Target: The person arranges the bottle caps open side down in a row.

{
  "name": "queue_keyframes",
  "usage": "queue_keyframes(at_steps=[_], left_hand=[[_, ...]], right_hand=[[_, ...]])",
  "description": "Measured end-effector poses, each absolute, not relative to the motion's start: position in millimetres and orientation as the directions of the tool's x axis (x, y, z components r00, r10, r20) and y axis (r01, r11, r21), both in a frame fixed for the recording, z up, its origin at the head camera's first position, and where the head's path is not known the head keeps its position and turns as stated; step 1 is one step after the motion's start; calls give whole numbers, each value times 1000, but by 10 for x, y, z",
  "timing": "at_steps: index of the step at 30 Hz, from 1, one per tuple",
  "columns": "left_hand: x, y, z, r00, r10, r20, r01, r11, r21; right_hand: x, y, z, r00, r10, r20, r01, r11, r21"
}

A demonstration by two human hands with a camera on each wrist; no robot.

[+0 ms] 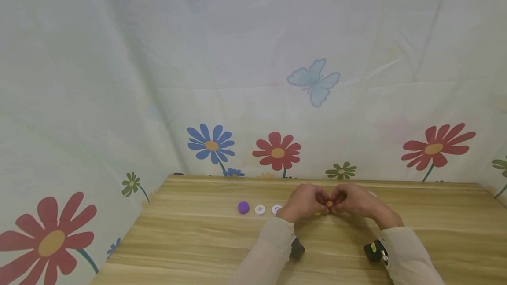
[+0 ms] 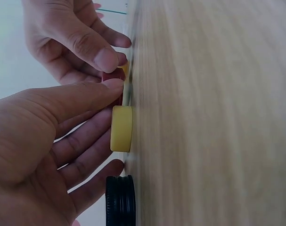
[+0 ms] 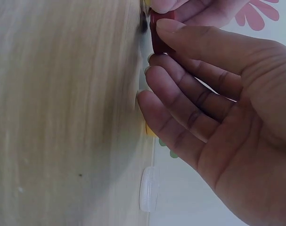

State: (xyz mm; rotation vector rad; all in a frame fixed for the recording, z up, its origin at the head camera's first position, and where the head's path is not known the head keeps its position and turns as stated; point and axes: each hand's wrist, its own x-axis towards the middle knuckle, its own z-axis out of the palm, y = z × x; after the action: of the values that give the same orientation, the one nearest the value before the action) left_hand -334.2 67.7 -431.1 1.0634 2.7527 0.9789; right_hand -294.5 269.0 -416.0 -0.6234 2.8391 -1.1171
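My left hand (image 1: 303, 203) and right hand (image 1: 352, 199) meet over the wooden table, fingertips together. Between them they pinch a small dark red bottle cap (image 2: 115, 74), one hand from each side, thumbs over its near face. In the right wrist view the red cap (image 3: 160, 37) is partly covered by the fingers, held at or just above the tabletop. Beside the left fingers a yellow cap (image 2: 121, 128) stands on the table, and a black ridged cap (image 2: 120, 201) is nearer the left wrist. An orange-yellow cap (image 3: 150, 129) shows behind the right fingers.
A clear white ridged cap (image 3: 147, 189) lies beyond the right hand. Left of the hands, a purple cap (image 1: 243, 207), a white cap (image 1: 259, 210) and another white cap (image 1: 277, 210) sit in a row on the table (image 1: 190, 241). A flowered curtain (image 1: 237, 78) hangs behind.
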Motion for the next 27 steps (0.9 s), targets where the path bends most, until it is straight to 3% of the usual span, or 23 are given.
queue_keyframes(at_steps=[27], left_hand=[[-3305, 703, -4302, -768, 616, 175, 607, 614, 505]], right_hand=[[-2924, 2711, -4155, -925, -372, 74, -322, 666, -673]])
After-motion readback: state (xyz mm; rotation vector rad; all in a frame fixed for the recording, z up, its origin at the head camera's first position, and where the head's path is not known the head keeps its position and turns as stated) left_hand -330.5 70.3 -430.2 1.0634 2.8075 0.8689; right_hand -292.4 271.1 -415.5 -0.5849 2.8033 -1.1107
